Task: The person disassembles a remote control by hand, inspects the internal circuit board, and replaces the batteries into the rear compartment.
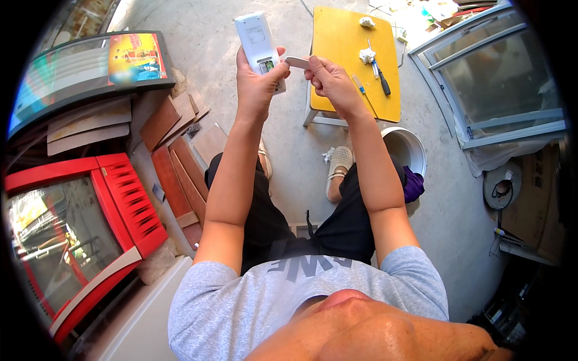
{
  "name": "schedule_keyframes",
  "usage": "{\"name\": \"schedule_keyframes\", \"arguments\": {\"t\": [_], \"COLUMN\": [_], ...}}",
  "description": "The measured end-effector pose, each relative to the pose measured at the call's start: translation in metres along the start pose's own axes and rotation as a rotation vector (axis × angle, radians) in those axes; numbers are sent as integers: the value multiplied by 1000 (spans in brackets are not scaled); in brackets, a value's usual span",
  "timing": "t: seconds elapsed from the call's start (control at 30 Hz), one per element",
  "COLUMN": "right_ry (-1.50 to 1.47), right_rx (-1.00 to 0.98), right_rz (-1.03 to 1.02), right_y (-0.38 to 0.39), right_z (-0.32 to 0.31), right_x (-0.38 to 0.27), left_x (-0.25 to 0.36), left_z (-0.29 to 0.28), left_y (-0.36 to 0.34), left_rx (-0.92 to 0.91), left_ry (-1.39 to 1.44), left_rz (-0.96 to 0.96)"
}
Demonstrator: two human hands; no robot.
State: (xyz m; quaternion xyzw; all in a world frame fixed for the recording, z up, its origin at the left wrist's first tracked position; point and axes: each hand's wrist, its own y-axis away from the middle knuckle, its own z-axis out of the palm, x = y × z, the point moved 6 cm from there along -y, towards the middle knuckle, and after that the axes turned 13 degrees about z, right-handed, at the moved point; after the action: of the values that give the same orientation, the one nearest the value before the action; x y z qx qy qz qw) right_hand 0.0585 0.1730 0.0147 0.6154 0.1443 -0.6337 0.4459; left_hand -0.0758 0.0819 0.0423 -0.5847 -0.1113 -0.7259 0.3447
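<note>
My left hand [257, 87] is wrapped round a white remote control [253, 33], held with its back facing up. The battery compartment [267, 66] on its lower half is uncovered, and something greenish shows inside. My left thumb lies across the edge of that opening. Between the thumb and fingers of my right hand [332, 85] is a small, pale flat piece, which looks like a battery cover [297, 62]. Its left end reaches close to my left thumb; whether they touch, I cannot tell. Both hands are in the air, just left of a yellow-topped table [337, 36].
On the table lie a black-handled screwdriver [383, 83], a thin tool with a blue part [359, 83] and crumpled tissues [366, 56]. A white bucket [419, 144] with purple cloth [413, 184] stands near my right knee. Boards [174, 174] and a red-framed cabinet [129, 192] are left, framed glass [494, 78] right.
</note>
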Motion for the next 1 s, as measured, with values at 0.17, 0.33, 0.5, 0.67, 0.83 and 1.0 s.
{"name": "schedule_keyframes", "arguments": {"t": [0.17, 0.33, 0.5, 0.67, 0.83, 1.0], "right_ry": [-235, -67, 60, 118, 224, 151], "right_rx": [103, 195, 113, 84, 121, 191], "right_rz": [-88, -235, -314, -377, -290, -376], "right_y": [22, 41, 54, 53, 57, 58], "right_z": [-11, -28, -13, 1, 6, 5], "right_x": [-10, -22, -31, -28, -26, -31], "left_x": [-8, -18, -20, -20, -24, -25], "left_z": [12, 15, 17, 21, 25, 26], "left_y": [10, 15, 21, 25, 31, 31], "left_rx": [8, -103, -147, -134, -136, -204], "left_ry": [325, 545, 519, 481, 480, 479], "left_rz": [-199, -339, -370, -422, -429, -429]}}
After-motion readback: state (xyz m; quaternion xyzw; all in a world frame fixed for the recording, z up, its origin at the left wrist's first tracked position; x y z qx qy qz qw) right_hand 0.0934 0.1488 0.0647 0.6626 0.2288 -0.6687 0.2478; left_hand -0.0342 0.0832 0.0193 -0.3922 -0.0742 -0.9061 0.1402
